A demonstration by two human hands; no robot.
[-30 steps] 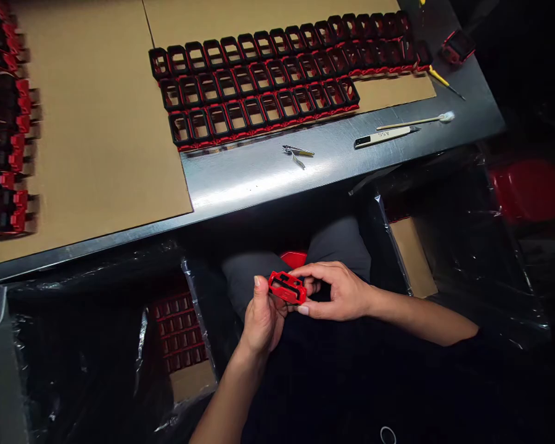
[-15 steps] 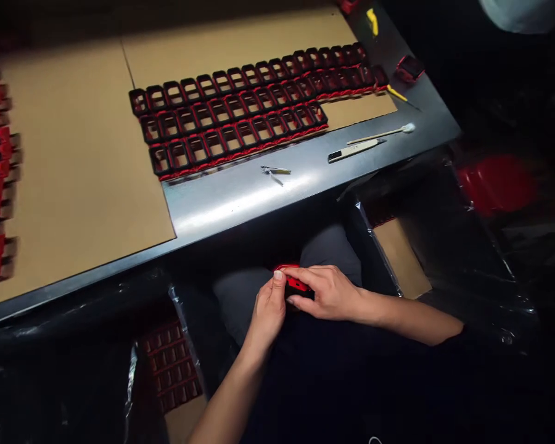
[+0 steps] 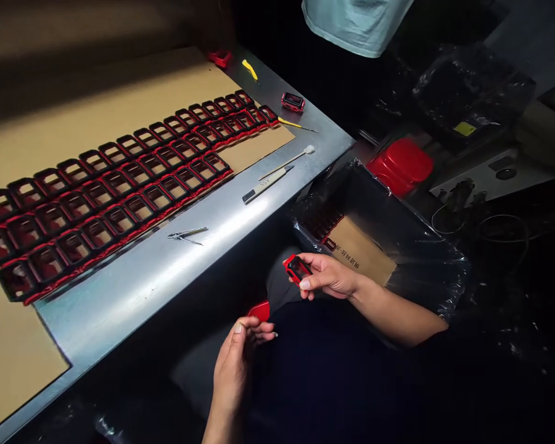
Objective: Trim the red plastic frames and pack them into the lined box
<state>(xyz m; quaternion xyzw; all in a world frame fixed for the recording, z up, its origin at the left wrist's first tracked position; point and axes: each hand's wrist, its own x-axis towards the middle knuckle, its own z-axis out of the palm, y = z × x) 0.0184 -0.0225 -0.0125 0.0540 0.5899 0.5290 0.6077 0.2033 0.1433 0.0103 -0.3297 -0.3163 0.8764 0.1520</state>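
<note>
**Bright bench, dark surroundings**

Light falls from above onto the metal table (image 3: 176,265), which is the one well-lit zone. A pale streak of glare runs along its bare steel just in front of the rows of red-and-black frames (image 3: 120,185). Beyond the frames, the far edge of the cardboard sheet (image 3: 120,111) sinks into a broad diagonal shadow. Below the table's near edge everything goes nearly black (the lap area shows almost no detail), though the right hand (image 3: 328,275) and left hand (image 3: 235,357) catch enough light to read clearly. Plastic wrap to the table's right gives small specular glints. Focus is fairly sharp; straight edges bow slightly toward the corners.
</note>
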